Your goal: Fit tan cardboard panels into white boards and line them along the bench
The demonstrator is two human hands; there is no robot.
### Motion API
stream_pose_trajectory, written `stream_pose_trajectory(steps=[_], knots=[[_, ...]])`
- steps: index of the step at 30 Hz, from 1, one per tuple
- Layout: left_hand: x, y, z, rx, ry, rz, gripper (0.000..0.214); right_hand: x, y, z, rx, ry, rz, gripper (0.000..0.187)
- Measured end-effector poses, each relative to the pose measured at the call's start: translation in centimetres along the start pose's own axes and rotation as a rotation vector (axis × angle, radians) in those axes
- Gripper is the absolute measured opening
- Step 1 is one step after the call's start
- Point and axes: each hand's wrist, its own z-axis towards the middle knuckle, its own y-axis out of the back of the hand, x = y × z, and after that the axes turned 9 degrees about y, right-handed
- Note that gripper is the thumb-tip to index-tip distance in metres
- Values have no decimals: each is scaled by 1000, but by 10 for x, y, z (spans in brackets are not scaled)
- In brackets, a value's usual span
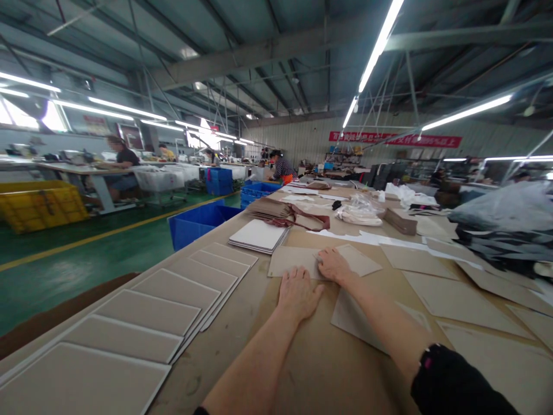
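My left hand lies palm down with its fingers stretched out on the front edge of a flat beige panel. Just to the right, my right hand has its fingers bent and drawn together at the panel; its fingertips are partly hidden. From under that hand, a pale beige piece sticks out to the right. Below my right forearm lies another beige panel, partly covered by the arm. Behind my left hand sits a stack of white-faced boards.
Overlapping beige panels with white borders run along the table's left side. More loose panels spread out at right. Brown pieces with straps and plastic-wrapped material lie farther back. Blue bins stand beside the table; a person bends over its far end.
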Motion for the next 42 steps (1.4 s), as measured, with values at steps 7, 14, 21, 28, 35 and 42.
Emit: stream_pose_trajectory(steps=[7,14,21,28,35,42], knots=[[-1,-2,1,-3,-5,-7,68,-4,-9,4,-8,-80,14,32],[-2,-3,2,-3,9,-6,69,-16,-13,14,-36,-67,75,36],[-7,-1,4,9,51,17,63,-49,-20,3,-41,-121,114,35],[-1,12,10,16,51,75,36,-78,-13,-8,-70,-237,126,30],[11,29,7,12,46,93,23,-80,32,-36,-21,-198,140,26],[-36,31,-17,-3,-79,-18,24,-66,73,-146,114,6,166,16]])
